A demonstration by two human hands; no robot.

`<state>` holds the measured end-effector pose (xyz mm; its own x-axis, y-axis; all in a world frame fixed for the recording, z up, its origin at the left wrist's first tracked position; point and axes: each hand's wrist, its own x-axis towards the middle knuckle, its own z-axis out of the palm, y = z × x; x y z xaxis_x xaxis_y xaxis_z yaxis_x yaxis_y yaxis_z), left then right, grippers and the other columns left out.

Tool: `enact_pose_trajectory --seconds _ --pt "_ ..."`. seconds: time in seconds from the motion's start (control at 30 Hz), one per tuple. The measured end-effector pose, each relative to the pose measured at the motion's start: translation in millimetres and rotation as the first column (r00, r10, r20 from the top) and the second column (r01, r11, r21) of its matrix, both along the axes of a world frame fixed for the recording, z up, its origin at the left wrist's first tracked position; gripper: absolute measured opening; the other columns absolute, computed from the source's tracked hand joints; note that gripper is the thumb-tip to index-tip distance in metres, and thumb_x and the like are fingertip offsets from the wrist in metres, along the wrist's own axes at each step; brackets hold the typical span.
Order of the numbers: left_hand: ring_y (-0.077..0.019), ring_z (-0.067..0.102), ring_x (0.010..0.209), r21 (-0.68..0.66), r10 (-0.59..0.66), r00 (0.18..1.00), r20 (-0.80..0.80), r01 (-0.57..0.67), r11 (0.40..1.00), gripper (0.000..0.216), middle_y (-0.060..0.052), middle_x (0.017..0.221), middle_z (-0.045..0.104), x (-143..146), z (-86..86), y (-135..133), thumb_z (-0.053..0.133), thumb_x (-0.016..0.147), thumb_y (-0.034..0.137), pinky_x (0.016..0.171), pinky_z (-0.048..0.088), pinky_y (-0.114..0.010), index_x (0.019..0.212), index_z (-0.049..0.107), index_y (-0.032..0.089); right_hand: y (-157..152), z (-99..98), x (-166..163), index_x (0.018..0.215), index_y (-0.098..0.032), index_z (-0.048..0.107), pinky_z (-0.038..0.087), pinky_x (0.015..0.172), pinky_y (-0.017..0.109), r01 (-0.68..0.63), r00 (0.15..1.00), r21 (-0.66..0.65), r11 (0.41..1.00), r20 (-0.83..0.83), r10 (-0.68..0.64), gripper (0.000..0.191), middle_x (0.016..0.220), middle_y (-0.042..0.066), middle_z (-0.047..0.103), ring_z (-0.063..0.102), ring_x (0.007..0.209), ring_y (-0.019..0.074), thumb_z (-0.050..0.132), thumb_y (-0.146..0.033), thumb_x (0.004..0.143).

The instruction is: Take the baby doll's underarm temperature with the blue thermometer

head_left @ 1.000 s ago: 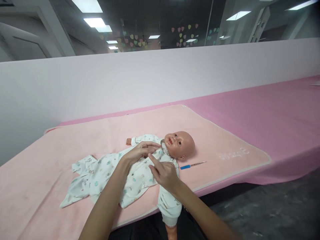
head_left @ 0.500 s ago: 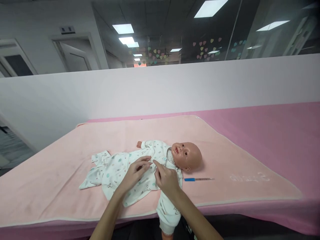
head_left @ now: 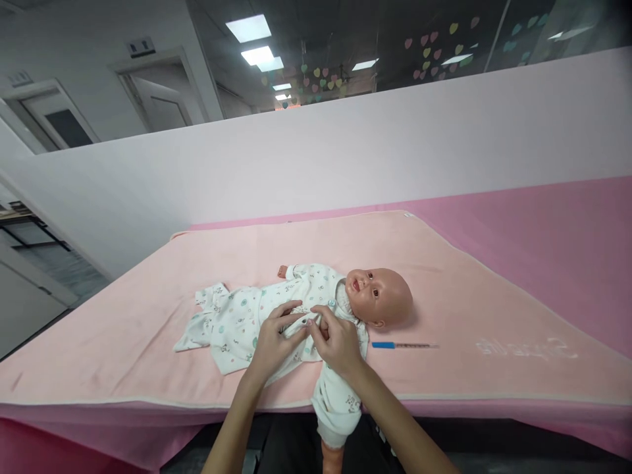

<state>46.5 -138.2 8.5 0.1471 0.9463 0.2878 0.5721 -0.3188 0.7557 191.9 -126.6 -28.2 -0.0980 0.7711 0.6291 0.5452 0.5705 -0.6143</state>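
A baby doll (head_left: pixel 378 296) lies on its back on a pale pink blanket (head_left: pixel 148 309), head to the right. It wears a white printed romper (head_left: pixel 237 322); one sleeved arm hangs over the near table edge. My left hand (head_left: pixel 276 339) and my right hand (head_left: pixel 336 339) meet on the doll's chest, both pinching the romper's front flaps where the fingertips come together. A thin stick with a blue end (head_left: pixel 402 345) lies on the blanket just right of the doll's head.
The blanket lies on a long table with a darker pink cover (head_left: pixel 543 224), backed by a low white partition (head_left: pixel 345 145). Glass with heart stickers and doors are beyond. Dark floor shows below the near edge.
My view has shifted left and closer. My hands, apart with fingers extended a second ago, have come together and closed on the romper front at the doll's chest.
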Motion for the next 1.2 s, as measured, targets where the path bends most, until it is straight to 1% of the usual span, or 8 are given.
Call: enact_pose_trajectory --seconds 0.13,0.23,0.37,0.47,0.73,0.83,0.97,1.2 --pt "-0.0222 0.051 0.107 0.095 0.07 0.994 -0.082 -0.062 0.994 0.02 -0.004 0.117 0.055 5.2 -8.4 3.1 0.055 0.079 0.035 0.093 0.042 -0.037 0.091 0.068 0.025 2.4 -2.5 -1.9 0.098 -0.018 0.062 0.03 0.046 0.02 0.097 0.994 0.029 0.995 0.041 -0.098 0.026 0.054 -0.002 0.062 0.054 0.045 0.0101 0.039 -0.026 0.087" --pt "-0.0214 0.052 0.106 0.099 0.091 0.992 -0.082 -0.083 0.992 0.018 -0.005 0.116 0.055 5.5 -11.1 4.7 0.055 0.079 0.033 0.091 0.043 -0.036 0.087 0.068 0.024 3.8 -4.5 -2.7 0.099 -0.02 0.063 0.029 0.046 0.022 0.127 0.988 0.056 0.99 0.077 -0.131 0.027 0.057 -0.001 0.064 0.056 0.047 0.0107 0.04 -0.025 0.087" --pt "-0.0201 0.053 0.106 0.059 0.081 0.996 -0.042 -0.078 0.995 0.009 -0.005 0.115 0.055 6.0 -7.7 6.1 0.058 0.075 0.026 0.09 0.043 -0.032 0.077 0.064 0.021 4.3 -5.8 -2.3 0.096 -0.021 0.064 0.028 0.046 0.022 0.128 0.987 0.048 0.991 0.095 -0.132 0.024 0.059 -0.001 0.066 0.057 0.048 0.011 0.042 -0.025 0.085" --pt "-0.0208 0.053 0.105 0.062 0.073 0.995 -0.07 -0.069 0.996 0.003 -0.005 0.113 0.054 8.3 -3.9 6.2 0.058 0.072 0.022 0.089 0.042 -0.032 0.073 0.059 0.019 4.1 -5.7 -1.6 0.092 -0.021 0.063 0.027 0.047 0.023 0.117 0.987 0.029 0.993 0.11 -0.119 0.022 0.058 -0.002 0.064 0.057 0.047 0.0111 0.043 -0.026 0.085" --pt "-0.0209 0.049 0.105 0.113 0.066 0.992 -0.111 -0.054 0.992 0.005 -0.004 0.108 0.053 13.2 -4.0 5.7 0.056 0.069 0.014 0.091 0.038 -0.034 0.069 0.053 0.018 2.9 -5.4 -0.8 0.083 -0.019 0.059 0.024 0.045 0.023 0.099 0.989 0.019 0.995 0.105 -0.1 0.02 0.056 -0.002 0.063 0.055 0.045 0.0111 0.04 -0.024 0.086" --pt "-0.0209 0.049 0.103 0.11 0.079 0.994 -0.07 -0.071 0.991 0.008 -0.004 0.105 0.054 14.9 -5.5 6.7 0.056 0.066 0.012 0.089 0.038 -0.034 0.066 0.05 0.018 2.5 -5.6 0.1 0.087 -0.019 0.06 0.026 0.045 0.022 0.073 0.995 0.04 0.997 0.067 -0.076 0.02 0.057 -0.002 0.063 0.055 0.045 0.0105 0.04 -0.023 0.086" --pt "-0.0202 0.049 0.1 0.084 0.1 0.994 0.048 -0.104 0.991 0.011 -0.004 0.101 0.055 17.4 -6.9 8.7 0.053 0.061 0.008 0.088 0.038 -0.035 0.062 0.047 0.018 2.4 -6.6 1.0 0.105 -0.019 0.059 0.029 0.047 0.02 0.051 0.997 0.075 0.996 0.046 -0.054 0.027 0.056 -0.002 0.062 0.052 0.043 0.009 0.04 -0.023 0.086" --pt "-0.0202 0.052 0.095 -0.006 0.108 0.962 0.25 -0.11 0.994 0.009 -0.003 0.093 0.058 15.7 -10.5 11.7 0.052 0.059 0.009 0.084 0.04 -0.034 0.056 0.049 0.017 2.0 -9.1 0.4 0.088 -0.02 0.063 0.027 0.046 0.021 0.064 0.995 0.077 0.995 0.066 -0.069 0.022 0.052 -0.003 0.06 0.053 0.044 0.0093 0.043 -0.028 0.087"
